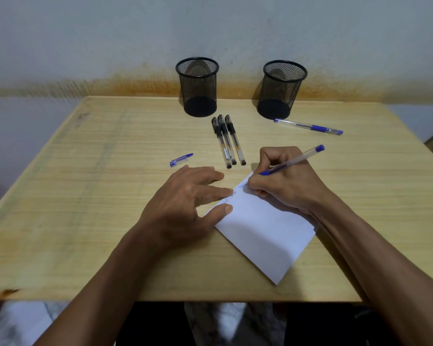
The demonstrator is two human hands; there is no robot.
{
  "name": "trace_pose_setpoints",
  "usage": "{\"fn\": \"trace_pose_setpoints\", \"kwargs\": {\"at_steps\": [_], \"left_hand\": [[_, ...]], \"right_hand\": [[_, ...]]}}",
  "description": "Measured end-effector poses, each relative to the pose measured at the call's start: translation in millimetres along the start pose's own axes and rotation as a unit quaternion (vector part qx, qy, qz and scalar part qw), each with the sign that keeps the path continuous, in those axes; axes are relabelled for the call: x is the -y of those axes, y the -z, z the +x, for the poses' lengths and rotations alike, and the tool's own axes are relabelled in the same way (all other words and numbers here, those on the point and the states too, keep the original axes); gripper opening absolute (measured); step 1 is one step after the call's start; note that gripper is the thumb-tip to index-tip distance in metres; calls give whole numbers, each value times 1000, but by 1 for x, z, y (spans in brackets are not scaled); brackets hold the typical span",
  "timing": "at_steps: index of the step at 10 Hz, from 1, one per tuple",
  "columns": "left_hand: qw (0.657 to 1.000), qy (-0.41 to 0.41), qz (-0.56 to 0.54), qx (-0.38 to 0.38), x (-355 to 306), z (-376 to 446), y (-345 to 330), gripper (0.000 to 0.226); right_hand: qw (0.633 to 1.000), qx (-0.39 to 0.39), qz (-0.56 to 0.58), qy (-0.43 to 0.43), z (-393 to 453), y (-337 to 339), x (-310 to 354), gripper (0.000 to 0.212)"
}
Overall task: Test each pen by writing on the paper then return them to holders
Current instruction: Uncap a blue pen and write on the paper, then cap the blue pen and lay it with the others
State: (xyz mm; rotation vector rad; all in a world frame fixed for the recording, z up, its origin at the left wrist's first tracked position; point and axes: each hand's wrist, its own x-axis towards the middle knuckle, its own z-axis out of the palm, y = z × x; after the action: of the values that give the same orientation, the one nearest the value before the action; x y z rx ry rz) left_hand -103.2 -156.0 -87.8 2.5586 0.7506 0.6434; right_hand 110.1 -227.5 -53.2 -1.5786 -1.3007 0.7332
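Observation:
My right hand (285, 181) grips an uncapped blue pen (300, 157), its tip down on the top edge of a folded white paper (263, 231) with a few written words. My left hand (185, 203) lies flat, fingertips pressing the paper's left edge. The pen's blue cap (181, 160) lies on the table left of the hands. Three capped black pens (228, 142) lie side by side beyond the paper. Another capped blue pen (309, 126) rests at the right. Two empty black mesh holders stand at the back, the left holder (198, 87) and the right holder (280, 89).
Everything sits on a light wooden table (85, 196) pushed against a stained wall (110, 46). The table's near edge runs just under my forearms, with floor and dark space below it.

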Motion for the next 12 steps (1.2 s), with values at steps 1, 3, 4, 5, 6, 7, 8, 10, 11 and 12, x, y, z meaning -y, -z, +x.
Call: {"fn": "trace_pose_setpoints", "kwargs": {"at_steps": [1, 3, 4, 5, 6, 7, 8, 10, 11, 12], "left_hand": [[1000, 1, -2, 1, 0, 0, 0, 39], [1000, 2, -12, -4, 0, -1, -2, 38], [1000, 1, -7, -5, 1, -1, -1, 38], [1000, 1, -7, 2, 0, 0, -1, 37], [1000, 3, -7, -1, -1, 0, 0, 38], [1000, 4, -8, -3, 0, 0, 0, 38], [1000, 4, -2, -5, -1, 0, 0, 38], [1000, -1, 7, -5, -2, 0, 0, 39], [1000, 2, 6, -5, -3, -1, 1, 39], [1000, 5, -4, -23, -8, -2, 2, 33]], "right_hand": [[1000, -8, 8, -5, 0, 1, 0, 18], [999, -19, 27, -15, -2, -1, 4, 18], [1000, -18, 21, -12, -2, -2, 6, 19], [999, -23, 18, -13, -4, 0, 7, 19], [999, -19, 29, -13, -4, 0, 5, 19], [999, -25, 36, -12, -3, -1, 4, 18], [999, -29, 34, -8, -2, 0, 4, 17], [999, -31, -4, 0, -3, 0, 1, 16], [994, -45, 88, -36, -4, 3, 5, 16], [962, -96, 238, -91, -3, 9, 6, 15]]}}
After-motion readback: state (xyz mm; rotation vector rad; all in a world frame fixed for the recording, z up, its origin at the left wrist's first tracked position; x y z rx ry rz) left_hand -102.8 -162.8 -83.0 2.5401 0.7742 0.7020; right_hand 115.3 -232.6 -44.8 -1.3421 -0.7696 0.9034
